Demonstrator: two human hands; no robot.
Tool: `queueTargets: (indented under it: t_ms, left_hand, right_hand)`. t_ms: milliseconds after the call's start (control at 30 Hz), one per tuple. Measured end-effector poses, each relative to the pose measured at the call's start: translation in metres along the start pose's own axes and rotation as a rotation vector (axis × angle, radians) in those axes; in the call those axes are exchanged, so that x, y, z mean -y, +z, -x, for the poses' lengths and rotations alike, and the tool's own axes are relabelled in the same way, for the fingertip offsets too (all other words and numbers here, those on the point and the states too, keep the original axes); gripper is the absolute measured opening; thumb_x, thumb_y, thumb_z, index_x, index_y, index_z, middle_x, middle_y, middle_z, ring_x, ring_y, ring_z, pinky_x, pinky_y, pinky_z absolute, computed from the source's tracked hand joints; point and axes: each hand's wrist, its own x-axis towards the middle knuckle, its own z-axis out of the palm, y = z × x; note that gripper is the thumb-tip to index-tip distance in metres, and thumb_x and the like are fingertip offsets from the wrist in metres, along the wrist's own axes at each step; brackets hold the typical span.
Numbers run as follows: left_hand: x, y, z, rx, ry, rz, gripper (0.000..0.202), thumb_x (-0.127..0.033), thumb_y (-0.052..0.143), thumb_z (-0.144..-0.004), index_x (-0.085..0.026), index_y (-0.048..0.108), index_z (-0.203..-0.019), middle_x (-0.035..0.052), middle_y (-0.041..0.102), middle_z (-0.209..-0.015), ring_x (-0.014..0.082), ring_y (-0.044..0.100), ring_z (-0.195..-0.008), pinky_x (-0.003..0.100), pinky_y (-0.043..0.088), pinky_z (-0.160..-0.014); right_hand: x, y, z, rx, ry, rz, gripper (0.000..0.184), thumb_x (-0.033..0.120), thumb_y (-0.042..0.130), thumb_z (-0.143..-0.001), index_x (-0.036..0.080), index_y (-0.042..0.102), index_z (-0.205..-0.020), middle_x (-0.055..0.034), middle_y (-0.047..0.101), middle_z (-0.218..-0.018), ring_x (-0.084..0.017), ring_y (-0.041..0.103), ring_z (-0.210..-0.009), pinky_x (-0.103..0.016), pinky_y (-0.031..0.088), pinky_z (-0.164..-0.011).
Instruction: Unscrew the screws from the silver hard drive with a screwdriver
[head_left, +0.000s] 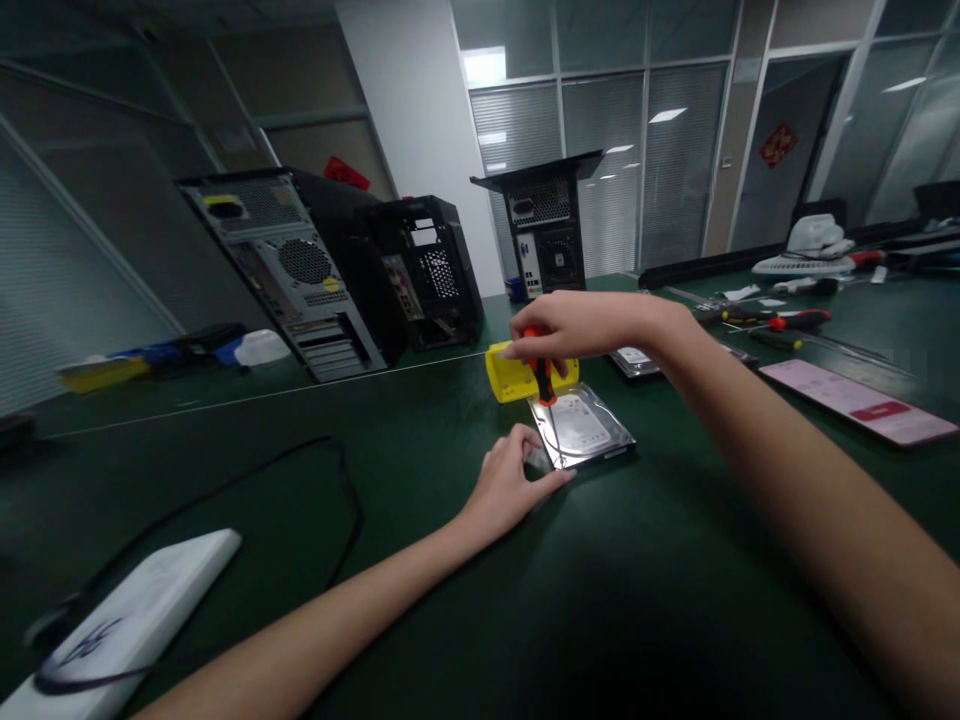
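Right hand (577, 328) grips screwdriver (541, 378) upright on hard drive (589, 428); left hand (506, 485) pinches its near corner. Risk: tip slips, scoring the casing, if drive shifts.

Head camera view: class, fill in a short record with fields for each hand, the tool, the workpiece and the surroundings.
left hand: grips the near corner of the silver rectangular hard drive
right hand: closed round the orange-and-black-handled screwdriver, held upright
tool tip: down near the drive's left edge
workpiece: lies flat on the dark green table
behind it: shallow yellow plastic tray
further back: three black desktop computer cases, standing
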Motion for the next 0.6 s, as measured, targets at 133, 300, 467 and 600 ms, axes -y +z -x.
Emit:
queueTargets:
  t_ms: [133,300,467,600]
  left_hand:
    - [-0.0074,-0.0043,0.0046,0.08,0.059,-0.151,0.043,-0.061,0.043,-0.082,-0.018,0.05,-0.084,0.0035,0.055,-0.085,0.0207,0.048,-0.079,0.033,0.036,-0.069]
    - [-0.0085,-0.0051,0.0048,0.093,0.078,-0.138,0.045,-0.062,0.042,-0.082,-0.018,0.051,-0.084,0.0038,0.056,-0.085,0.0201,0.047,-0.078,0.03,0.034,-0.066]
    - [-0.0078,-0.006,0.0038,0.099,0.079,-0.116,0.046,-0.062,0.04,-0.084,-0.018,0.051,-0.082,0.0031,0.055,-0.082,0.0196,0.047,-0.077,0.03,0.034,-0.066]
    - [-0.0095,-0.0062,0.0044,0.095,0.073,-0.107,0.045,-0.061,0.041,-0.084,-0.018,0.051,-0.079,0.0024,0.055,-0.08,0.0191,0.047,-0.076,0.03,0.034,-0.066]
  right_hand:
    - [0.0014,-0.0012,0.0015,-0.012,0.037,-0.014,0.047,0.051,0.039,-0.087,0.011,0.064,-0.093,-0.0086,0.065,-0.086,-0.011,0.059,-0.067,-0.022,0.041,-0.057]
    - [-0.0005,-0.0021,0.0051,0.053,0.064,-0.072,0.033,0.036,0.046,-0.086,0.01,0.061,-0.098,-0.0103,0.066,-0.092,-0.011,0.062,-0.071,-0.022,0.044,-0.058]
    - [-0.0012,-0.0038,0.0072,0.073,0.053,-0.056,0.033,0.034,0.048,-0.084,0.012,0.058,-0.106,-0.0106,0.065,-0.101,-0.013,0.063,-0.078,-0.021,0.046,-0.058]
    - [-0.0003,-0.0037,0.0066,0.085,0.035,-0.072,0.035,0.034,0.047,-0.085,0.012,0.056,-0.111,-0.0097,0.065,-0.102,-0.012,0.064,-0.075,-0.021,0.046,-0.057]
